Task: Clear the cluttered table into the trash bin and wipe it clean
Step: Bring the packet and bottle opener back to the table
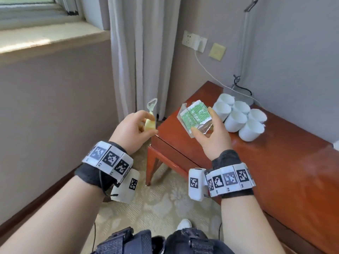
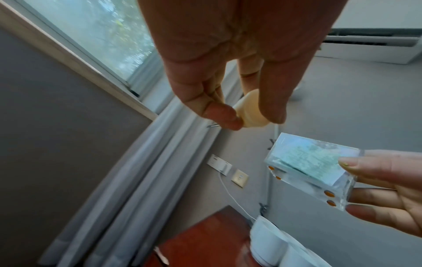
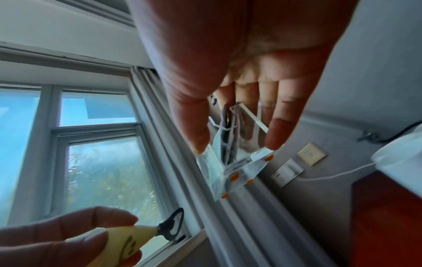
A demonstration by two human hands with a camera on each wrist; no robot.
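Observation:
My left hand (image 1: pixel 136 126) pinches the pale yellow handle of a bottle opener (image 1: pixel 150 121), metal loop pointing up, held in the air left of the red-brown table (image 1: pixel 275 153). The opener's handle (image 2: pixel 319 115) shows between thumb and fingers (image 2: pixel 223 115) in the left wrist view; its loop (image 3: pixel 170 224) is visible from the right wrist. My right hand (image 1: pixel 211 125) grips a clear acrylic holder (image 1: pixel 194 118) stuffed with green-and-white packets, lifted above the table's left end. The holder (image 2: pixel 312 168) has small orange pads on its base (image 3: pixel 235 173).
Several white cups (image 1: pixel 240 118) lie clustered on the table's far side by the wall. A white cable (image 1: pixel 207 70) runs from a wall socket (image 1: pixel 194 40) down to the table. A curtain (image 1: pixel 141 52) hangs behind the table's left end, above patterned carpet (image 1: pixel 165 204).

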